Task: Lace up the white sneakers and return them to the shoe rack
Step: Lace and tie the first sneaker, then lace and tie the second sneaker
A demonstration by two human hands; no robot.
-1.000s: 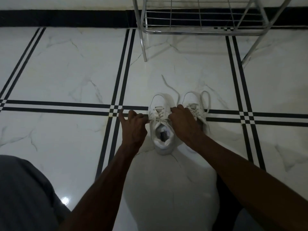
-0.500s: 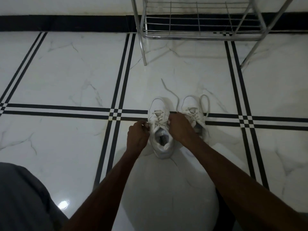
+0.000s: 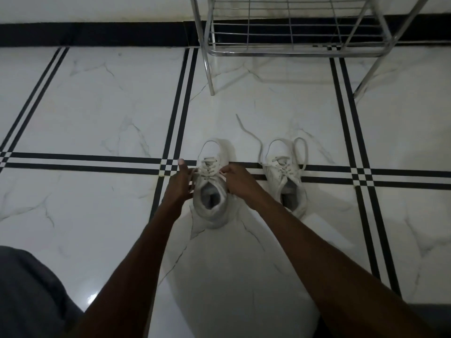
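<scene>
Two white sneakers stand side by side on the tiled floor, toes pointing away from me. My left hand pinches a lace end at the left side of the left sneaker. On that shoe's right side, my right hand pinches the other lace end. The right sneaker stands untouched, its loose lace trailing over the floor toward the rack. The chrome wire shoe rack stands against the wall ahead.
White marble-look floor tiles with black double stripes surround the shoes. A black skirting band runs along the wall. The rack's thin legs reach the floor just beyond the sneakers. My grey-clothed knee fills the lower left corner.
The left sneaker now stands further apart from the right one. My right hand has shifted left off the right sneaker, and both hands now hold the lace ends at the left shoe's sides.
</scene>
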